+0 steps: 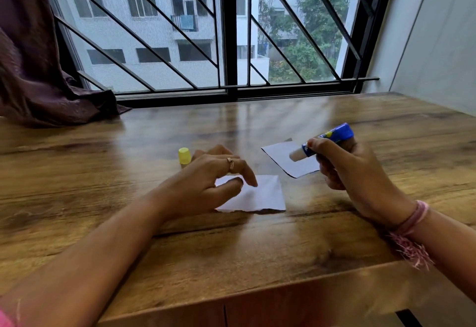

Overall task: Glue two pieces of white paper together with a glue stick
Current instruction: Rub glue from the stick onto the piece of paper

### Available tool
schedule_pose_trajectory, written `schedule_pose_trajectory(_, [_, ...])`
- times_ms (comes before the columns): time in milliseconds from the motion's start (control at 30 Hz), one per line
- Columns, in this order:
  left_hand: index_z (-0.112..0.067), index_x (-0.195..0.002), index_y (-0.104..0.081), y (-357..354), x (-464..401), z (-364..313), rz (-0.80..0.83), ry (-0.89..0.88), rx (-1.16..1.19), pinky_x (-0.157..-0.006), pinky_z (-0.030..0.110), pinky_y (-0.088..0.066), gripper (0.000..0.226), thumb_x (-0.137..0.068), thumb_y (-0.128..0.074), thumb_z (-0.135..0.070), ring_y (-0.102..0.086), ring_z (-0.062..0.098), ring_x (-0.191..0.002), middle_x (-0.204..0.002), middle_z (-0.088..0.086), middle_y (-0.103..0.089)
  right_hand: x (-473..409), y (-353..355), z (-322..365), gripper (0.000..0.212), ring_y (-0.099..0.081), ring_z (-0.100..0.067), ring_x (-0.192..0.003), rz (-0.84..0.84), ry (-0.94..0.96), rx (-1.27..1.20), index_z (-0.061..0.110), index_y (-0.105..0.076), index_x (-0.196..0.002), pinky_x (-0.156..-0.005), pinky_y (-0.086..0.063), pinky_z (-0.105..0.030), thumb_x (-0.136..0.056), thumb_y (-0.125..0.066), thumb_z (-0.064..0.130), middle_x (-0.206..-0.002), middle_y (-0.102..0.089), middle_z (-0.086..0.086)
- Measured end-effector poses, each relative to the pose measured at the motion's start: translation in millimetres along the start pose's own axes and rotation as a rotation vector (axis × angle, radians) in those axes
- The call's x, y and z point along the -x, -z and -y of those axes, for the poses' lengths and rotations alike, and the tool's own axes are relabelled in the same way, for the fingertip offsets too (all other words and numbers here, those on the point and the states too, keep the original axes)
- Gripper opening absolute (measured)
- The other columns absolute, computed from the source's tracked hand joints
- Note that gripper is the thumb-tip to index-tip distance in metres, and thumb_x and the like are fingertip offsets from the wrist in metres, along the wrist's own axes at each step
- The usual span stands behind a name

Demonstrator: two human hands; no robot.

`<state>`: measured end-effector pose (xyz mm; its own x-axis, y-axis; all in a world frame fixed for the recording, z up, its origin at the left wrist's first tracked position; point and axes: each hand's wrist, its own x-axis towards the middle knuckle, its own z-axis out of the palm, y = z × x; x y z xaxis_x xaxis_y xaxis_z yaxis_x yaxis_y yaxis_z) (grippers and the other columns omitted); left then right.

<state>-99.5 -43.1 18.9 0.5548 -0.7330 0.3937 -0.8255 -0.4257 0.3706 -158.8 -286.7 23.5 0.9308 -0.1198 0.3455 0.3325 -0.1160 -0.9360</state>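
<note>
The blue glue stick [325,140] is gripped in the curled fingers of the right hand [353,172], its uncapped white tip held above the farther piece of white paper [286,159]. The left hand [208,180] is held relaxed, fingertips resting on the nearer piece of white paper [260,195], which lies mid-table. The yellow cap [184,156] is stood just behind that hand on the wooden table [231,262].

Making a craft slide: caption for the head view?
Left hand rests on white paper square; right hand holds uncapped blue glue stick.
</note>
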Motion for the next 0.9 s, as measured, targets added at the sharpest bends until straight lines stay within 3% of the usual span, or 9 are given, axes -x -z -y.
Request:
schedule_pose_trajectory(133, [-0.034, -0.095, -0.075, 3, 1, -1, 0.132, -0.036, 0.060, -0.090, 0.006, -0.026, 0.038, -0.082, -0.039, -0.032, -0.046, -0.002, -0.111, -0.107, -0.022, -0.066, 0, 0, 1, 0.026, -0.031, -0.006, -0.043, -0.038, -0.006, 0.023, 0.031, -0.070, -0.067, -0.038, -0.024, -0.018, -0.089, -0.059, 0.022, -0.056, -0.037, 0.001])
schedule_pose_trajectory(200, [-0.038, -0.099, -0.073, 2, 0, -5, 0.154, -0.020, 0.028, -0.085, 0.002, -0.021, 0.041, -0.081, -0.036, -0.037, -0.043, -0.004, -0.110, -0.108, -0.025, -0.064, 0, 0, 1, 0.024, -0.031, -0.007, -0.045, -0.041, -0.006, 0.032, 0.032, -0.070, -0.068, -0.038, -0.025, -0.019, -0.089, -0.060, 0.023, -0.058, -0.037, -0.001])
schedule_pose_trajectory(367, [-0.045, -0.111, -0.066, -3, -1, -17, 0.165, -0.017, -0.148, -0.088, 0.020, -0.016, 0.052, -0.080, -0.025, -0.048, -0.041, 0.000, -0.101, -0.092, -0.019, -0.055, 0, 1, 0, 0.019, -0.031, -0.008, -0.046, -0.038, -0.025, 0.050, 0.027, -0.067, -0.069, -0.039, -0.024, -0.020, -0.086, -0.061, 0.026, -0.060, -0.038, -0.003])
schedule_pose_trajectory(500, [-0.040, -0.121, -0.063, -2, -1, -22, 0.024, -0.050, -0.207, -0.083, 0.035, -0.021, 0.051, -0.084, -0.027, -0.043, -0.041, 0.002, -0.092, -0.091, -0.020, -0.051, -2, 2, -3, 0.014, -0.028, -0.010, -0.045, 0.003, -0.079, 0.084, 0.016, -0.060, -0.075, -0.038, -0.023, -0.020, -0.086, -0.062, 0.026, -0.055, -0.038, 0.002])
schedule_pose_trajectory(600, [-0.042, -0.129, -0.055, -3, 0, -15, -0.004, -0.013, -0.269, -0.077, 0.031, -0.016, 0.051, -0.084, -0.030, -0.045, -0.034, 0.001, -0.098, -0.103, -0.018, -0.047, -2, 1, -5, 0.017, -0.028, -0.011, -0.045, 0.047, -0.103, 0.098, 0.014, -0.058, -0.073, -0.038, -0.023, -0.021, -0.086, -0.063, 0.024, -0.055, -0.038, 0.000])
schedule_pose_trajectory(767, [-0.060, -0.121, -0.049, -7, 0, -5, 0.141, 0.091, -0.349, -0.081, 0.030, -0.012, 0.038, -0.085, -0.036, -0.058, -0.029, 0.005, -0.112, -0.121, -0.022, -0.037, -2, -1, -9, 0.015, -0.033, -0.006, -0.039, 0.062, -0.071, 0.158, 0.006, -0.064, -0.078, -0.037, -0.028, -0.015, -0.085, -0.064, 0.019, -0.046, -0.043, 0.006])
schedule_pose_trajectory(900, [-0.064, -0.121, -0.046, -8, -2, -5, 0.188, 0.138, -0.401, -0.081, 0.033, -0.012, 0.042, -0.082, -0.029, -0.066, -0.029, 0.008, -0.114, -0.127, -0.019, -0.034, -2, -2, -10, 0.010, -0.037, -0.001, -0.036, 0.084, -0.034, 0.242, 0.015, -0.066, -0.074, -0.038, -0.029, -0.011, -0.082, -0.067, 0.021, -0.041, -0.048, 0.010])
